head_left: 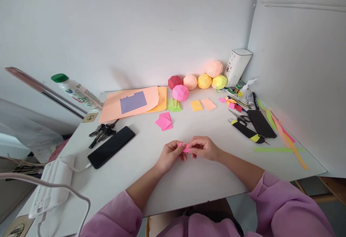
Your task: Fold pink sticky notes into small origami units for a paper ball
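Observation:
Between my two hands, above the near part of the table, is a small piece of pink paper (186,148), partly covered by fingers. My left hand (172,154) pinches its left side, and my right hand (204,147) grips the right side. Beyond them lies a fanned stack of pink paper squares (164,121). Green paper squares (174,104), a yellow-orange paper square (196,105) and a peach paper square (208,104) sit farther back. Several faceted paper balls, among them a pink ball (180,93), stand grouped against the wall.
On the left are a black phone (111,147), keys (102,133), a white power strip (54,184) and a bottle (77,91). To the right lie a utility knife (246,130), scissors (243,118), a second phone (261,123) and paper strips (278,150). Large paper sheets (110,108) rest behind.

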### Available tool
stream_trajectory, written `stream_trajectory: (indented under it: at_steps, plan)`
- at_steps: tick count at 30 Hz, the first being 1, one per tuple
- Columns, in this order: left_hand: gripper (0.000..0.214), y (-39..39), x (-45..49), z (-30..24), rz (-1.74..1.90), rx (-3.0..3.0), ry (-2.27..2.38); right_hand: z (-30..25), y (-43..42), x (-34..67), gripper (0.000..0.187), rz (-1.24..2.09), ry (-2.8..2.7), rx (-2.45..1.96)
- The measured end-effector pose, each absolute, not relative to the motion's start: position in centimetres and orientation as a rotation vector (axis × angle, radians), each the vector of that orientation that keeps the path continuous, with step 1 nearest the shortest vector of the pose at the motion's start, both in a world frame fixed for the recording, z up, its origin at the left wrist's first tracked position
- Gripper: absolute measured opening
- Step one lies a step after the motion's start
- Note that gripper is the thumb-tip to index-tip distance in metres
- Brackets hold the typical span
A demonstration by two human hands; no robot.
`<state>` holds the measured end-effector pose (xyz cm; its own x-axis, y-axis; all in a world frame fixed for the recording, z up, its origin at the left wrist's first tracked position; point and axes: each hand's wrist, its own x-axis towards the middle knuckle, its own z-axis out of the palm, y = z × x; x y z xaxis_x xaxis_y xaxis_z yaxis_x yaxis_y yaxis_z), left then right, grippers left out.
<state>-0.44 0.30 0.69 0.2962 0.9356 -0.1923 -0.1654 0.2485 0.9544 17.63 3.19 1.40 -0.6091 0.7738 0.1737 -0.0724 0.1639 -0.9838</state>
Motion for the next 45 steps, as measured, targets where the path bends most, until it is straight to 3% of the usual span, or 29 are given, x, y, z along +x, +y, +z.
stream_trajectory:
  at_steps: [13,20,35,45]
  plan:
    - [0.031,0.5,-0.7,0.9,0.865,0.943,0.977,0.6,3.6,18.0,0.020,0.366,-2.329,-0.505]
    - [0.031,0.3,-0.3,1.1,0.805,1.003,1.014,1.1,3.6,17.7,0.016,0.074,-2.385,-0.428]
    - [0.033,-0.1,0.5,0.6,0.892,0.954,1.125,0.7,3.5,18.0,0.026,0.073,-2.480,-0.476]
    - [0.032,0.1,-0.2,-0.1,0.842,1.031,0.989,0.9,3.3,17.6,0.018,0.803,-2.192,-0.757]
